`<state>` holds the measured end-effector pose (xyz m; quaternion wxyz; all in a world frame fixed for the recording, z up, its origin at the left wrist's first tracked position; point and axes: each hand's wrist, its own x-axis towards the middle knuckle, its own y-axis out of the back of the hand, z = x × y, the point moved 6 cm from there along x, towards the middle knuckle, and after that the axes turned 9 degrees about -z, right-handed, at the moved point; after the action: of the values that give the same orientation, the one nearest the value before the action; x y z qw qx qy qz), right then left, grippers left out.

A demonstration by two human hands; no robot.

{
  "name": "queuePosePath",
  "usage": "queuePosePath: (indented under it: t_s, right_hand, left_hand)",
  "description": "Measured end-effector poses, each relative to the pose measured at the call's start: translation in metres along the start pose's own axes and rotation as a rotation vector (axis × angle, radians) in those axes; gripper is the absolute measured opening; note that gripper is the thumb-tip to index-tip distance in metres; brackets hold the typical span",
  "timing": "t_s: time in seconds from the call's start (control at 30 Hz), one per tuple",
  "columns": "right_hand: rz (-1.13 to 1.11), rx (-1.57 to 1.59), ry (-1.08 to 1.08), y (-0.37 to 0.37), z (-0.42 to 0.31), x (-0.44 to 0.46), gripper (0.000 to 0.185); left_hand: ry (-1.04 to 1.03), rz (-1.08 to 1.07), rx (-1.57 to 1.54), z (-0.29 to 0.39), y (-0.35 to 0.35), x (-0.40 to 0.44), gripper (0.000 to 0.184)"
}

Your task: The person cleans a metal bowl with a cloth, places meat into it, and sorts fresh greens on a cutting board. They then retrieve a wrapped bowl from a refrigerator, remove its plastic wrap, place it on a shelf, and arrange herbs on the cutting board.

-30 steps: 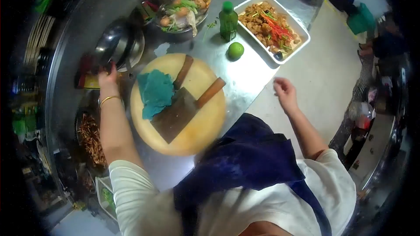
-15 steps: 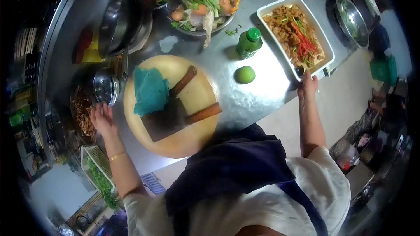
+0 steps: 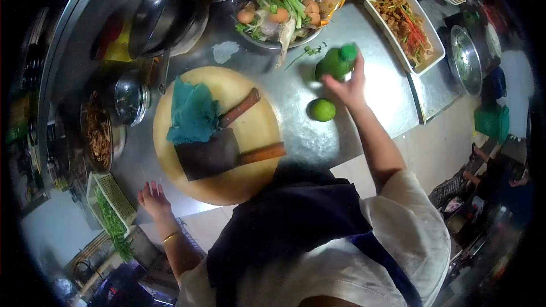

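Observation:
My right hand (image 3: 350, 86) is around a green bottle (image 3: 334, 66) with a green cap, which tilts slightly on the steel counter. A round green lime (image 3: 322, 110) lies just in front of it. My left hand (image 3: 153, 200) hangs near the counter's front edge with fingers apart and nothing in it. Between my hands is a round wooden chopping board (image 3: 259, 128). On it lie a cleaver (image 3: 207, 154) with a wooden handle, a second wooden handle (image 3: 240, 108) whose blade is mostly hidden, and a crumpled teal cloth (image 3: 193, 112).
A white tray (image 3: 420, 67) of cooked food with red strips stands at the back right. Behind the board is a metal bowl (image 3: 242, 31) of eggs and greens. Pans (image 3: 153, 20), a bowl of brown shreds (image 3: 98, 139) and a basket of greens (image 3: 116, 196) are at left.
My right hand has let go of the tray, which now sits farther back, and has taken hold of the green bottle. My left hand has moved toward me, away from the bowls.

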<state>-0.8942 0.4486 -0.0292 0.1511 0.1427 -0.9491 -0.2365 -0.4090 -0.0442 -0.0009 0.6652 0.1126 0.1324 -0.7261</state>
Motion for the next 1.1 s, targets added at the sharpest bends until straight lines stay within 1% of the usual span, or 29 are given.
queuePosePath:
  t_s: [0.07, 0.13, 0.2, 0.27, 0.3, 0.33, 0.4, 0.43, 0.47, 0.5, 0.53, 0.57, 0.6, 0.67, 0.7, 0.73, 0.8, 0.87, 0.9, 0.93, 1.0, 1.03, 1.07, 1.1]
  right_hand:
    - [0.073, 0.002, -0.081, 0.004, 0.018, 0.031, 0.09]
    - [0.214, -0.206, 0.043, 0.023, 0.031, 0.058, 0.081]
    - [0.344, -0.251, 0.063, 0.04, 0.048, 0.086, 0.081]
    - [0.379, -0.287, -0.079, 0.051, 0.063, 0.1, 0.086]
    - [0.406, -0.222, -0.028, 0.052, 0.068, 0.102, 0.088]
    - [0.426, -0.251, 0.005, 0.049, 0.07, 0.094, 0.086]
    - [0.457, -0.31, 0.075, 0.043, 0.045, 0.06, 0.083]
    - [0.248, -0.224, 0.126, 0.032, 0.011, 0.037, 0.073]
    - [0.013, -0.155, 0.075, 0.011, 0.0, 0.004, 0.065]
    - [-0.309, -0.162, 0.183, -0.011, -0.02, -0.025, 0.059]
    - [-0.781, -0.369, 0.404, -0.025, -0.059, -0.039, 0.053]
    - [-0.78, -0.51, 0.593, -0.034, -0.061, -0.062, 0.045]
    - [-0.702, -0.587, 0.675, -0.031, -0.048, -0.069, 0.04]
    - [-0.489, -0.381, 0.492, -0.016, 0.017, -0.044, 0.044]
    - [-0.475, -0.43, 0.272, -0.005, 0.04, -0.019, 0.05]
    - [-0.084, -0.518, 0.287, 0.019, 0.025, -0.006, 0.053]
    - [0.056, -0.577, 0.04, 0.044, 0.053, 0.028, 0.06]
    - [0.148, -0.623, -0.153, 0.061, 0.085, 0.051, 0.069]
    - [0.187, -0.749, -0.262, 0.066, 0.085, 0.06, 0.075]
    - [0.265, -0.73, -0.198, 0.07, 0.077, 0.066, 0.082]
    - [0.427, -0.705, -0.04, 0.077, 0.038, 0.083, 0.088]
    - [0.57, -0.722, 0.093, 0.08, 0.032, 0.091, 0.093]
    - [0.651, -0.652, 0.135, 0.087, 0.022, 0.104, 0.087]
    - [0.636, -0.648, 0.148, 0.092, 0.006, 0.118, 0.08]
  left_hand:
    - [-0.027, -0.025, 0.017, 0.013, -0.018, -0.014, 0.055]
    - [-0.044, -0.048, 0.02, 0.021, -0.02, -0.017, 0.056]
    - [-0.039, -0.057, 0.008, 0.02, -0.012, -0.014, 0.057]
    - [-0.021, -0.043, 0.021, 0.017, -0.006, -0.016, 0.057]
    - [-0.008, -0.024, 0.038, 0.016, -0.004, -0.017, 0.057]
    - [0.005, -0.006, 0.053, 0.014, -0.003, -0.018, 0.057]
    - [0.007, -0.027, 0.055, 0.012, 0.003, -0.023, 0.057]
    - [0.006, -0.042, 0.05, 0.01, 0.007, -0.023, 0.058]
    - [0.013, 0.004, 0.045, 0.009, 0.009, -0.024, 0.056]
    - [0.027, 0.046, 0.04, 0.007, 0.012, -0.026, 0.055]
    - [0.043, 0.087, 0.042, 0.004, 0.016, -0.028, 0.054]
    - [0.055, 0.073, 0.035, 0.002, 0.018, -0.025, 0.054]
    - [0.061, 0.054, 0.041, -0.001, 0.016, -0.019, 0.053]
    - [0.065, 0.034, 0.048, 0.0, 0.015, -0.017, 0.052]
    - [0.046, -0.024, 0.008, -0.002, 0.015, -0.014, 0.05]
    - [0.046, -0.031, 0.024, 0.0, 0.012, -0.016, 0.053]
    - [0.041, -0.06, 0.047, 0.002, -0.004, -0.016, 0.058]
    - [0.042, -0.041, 0.051, 0.002, -0.003, -0.018, 0.056]
    - [0.038, -0.034, 0.048, 0.003, -0.003, -0.017, 0.055]
    - [0.031, -0.006, 0.043, 0.006, 0.002, -0.018, 0.053]
    - [0.021, 0.036, 0.025, 0.007, 0.015, -0.022, 0.048]
    - [0.009, 0.021, 0.035, 0.009, 0.021, -0.023, 0.049]
    - [-0.001, 0.009, 0.053, 0.011, 0.022, -0.026, 0.05]
    - [-0.026, -0.001, 0.094, 0.018, 0.011, -0.036, 0.052]
